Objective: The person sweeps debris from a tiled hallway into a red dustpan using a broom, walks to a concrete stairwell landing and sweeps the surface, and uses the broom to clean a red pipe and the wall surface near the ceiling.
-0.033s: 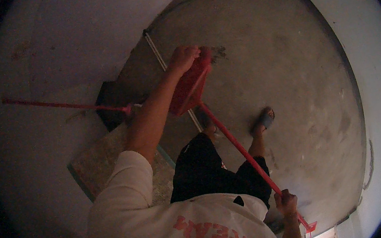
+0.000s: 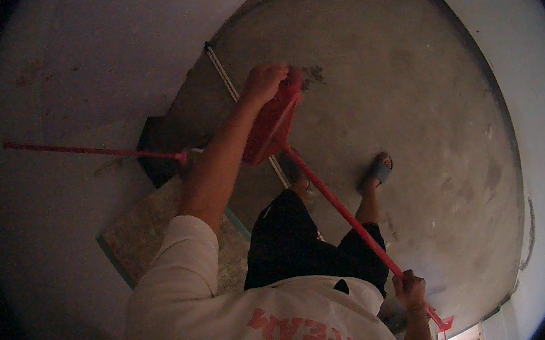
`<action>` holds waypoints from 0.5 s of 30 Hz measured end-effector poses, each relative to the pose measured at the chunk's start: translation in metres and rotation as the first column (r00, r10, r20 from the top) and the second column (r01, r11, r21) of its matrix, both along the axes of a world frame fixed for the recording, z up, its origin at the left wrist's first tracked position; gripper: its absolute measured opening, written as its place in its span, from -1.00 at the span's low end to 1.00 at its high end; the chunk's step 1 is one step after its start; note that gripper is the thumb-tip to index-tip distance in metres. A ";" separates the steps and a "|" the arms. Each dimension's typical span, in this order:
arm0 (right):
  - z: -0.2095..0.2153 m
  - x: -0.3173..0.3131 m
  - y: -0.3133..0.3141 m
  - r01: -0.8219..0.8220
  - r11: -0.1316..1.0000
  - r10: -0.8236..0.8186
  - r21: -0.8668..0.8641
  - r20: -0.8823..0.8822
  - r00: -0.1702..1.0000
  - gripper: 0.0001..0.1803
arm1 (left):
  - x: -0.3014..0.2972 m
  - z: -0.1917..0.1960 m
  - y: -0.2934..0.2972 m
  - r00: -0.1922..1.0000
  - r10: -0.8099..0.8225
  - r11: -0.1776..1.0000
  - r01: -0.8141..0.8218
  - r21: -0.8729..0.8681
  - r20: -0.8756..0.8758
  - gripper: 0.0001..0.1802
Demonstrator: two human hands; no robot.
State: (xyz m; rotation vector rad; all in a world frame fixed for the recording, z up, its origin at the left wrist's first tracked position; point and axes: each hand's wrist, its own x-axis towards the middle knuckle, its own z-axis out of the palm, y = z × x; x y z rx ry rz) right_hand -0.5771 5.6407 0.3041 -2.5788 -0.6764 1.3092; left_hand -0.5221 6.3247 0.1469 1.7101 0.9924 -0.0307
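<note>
I hold a red long-handled dustpan [image 2: 273,127] slantwise in front of me, its pan up and away from me and its handle running down to the right. My left hand [image 2: 265,84] grips the far rim of the pan, fingers curled at its edge. Lower right, my right hand [image 2: 410,288] is wrapped round the red handle, not far from its end with a hook-like piece. My left forearm hides part of the pan's left side. Whether anything lies in the pan is too dark to tell.
A red stick [image 2: 93,149] leans at the left wall, its lower end by a dark box-like object [image 2: 154,152]. A board with a greenish edge [image 2: 116,260] lies to my left. A pale strip [image 2: 222,72] crosses the concrete floor [image 2: 438,121]. A white wall [image 2: 526,80] bounds the right.
</note>
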 end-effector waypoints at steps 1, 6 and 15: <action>0.001 -0.003 -0.003 0.005 1.000 -0.005 -0.011 -0.006 1.000 -0.66 | 0.010 0.021 -0.009 0.993 -0.085 0.991 0.093 0.096 -0.078 -0.56; 0.016 0.003 0.018 0.010 0.998 -0.011 0.059 0.024 1.000 -0.67 | 0.002 0.023 -0.009 0.883 -0.333 0.729 0.463 0.504 -0.330 -0.57; 0.006 -0.015 0.000 0.103 0.994 -0.103 0.037 -0.006 0.995 -0.67 | -0.037 -0.006 -0.014 0.977 -0.165 0.977 0.181 0.116 -0.138 -0.43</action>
